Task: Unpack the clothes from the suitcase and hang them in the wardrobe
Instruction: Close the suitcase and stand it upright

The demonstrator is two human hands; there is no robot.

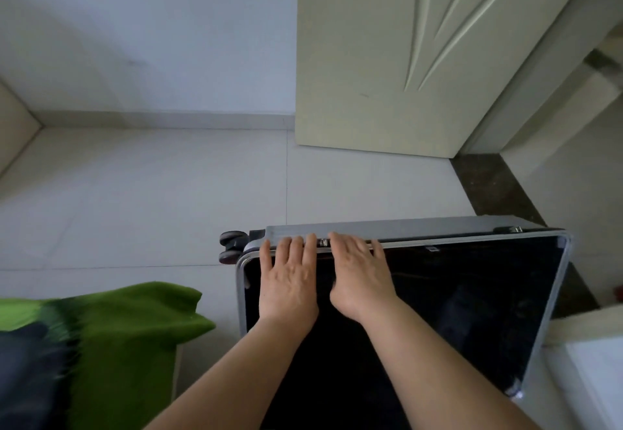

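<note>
Your fingers [305, 244] lie nearly straight across the far rim of the suitcase [472, 294]. Your left hand [290, 278] and right hand [360, 278] grip nothing, and the latch [324, 242] sits between them. The case looks shut, so unpacking hasn't begun. Next, release that latch and swing it open.

left hand [289, 281] flat, right hand [360, 278] flat, forearms extended

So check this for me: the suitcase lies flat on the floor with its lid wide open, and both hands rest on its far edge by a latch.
One thing is wrong: the lid is shut, not wide open. The head view shows the suitcase flat on the floor, with the left hand and right hand resting on its far edge by a latch.
</note>
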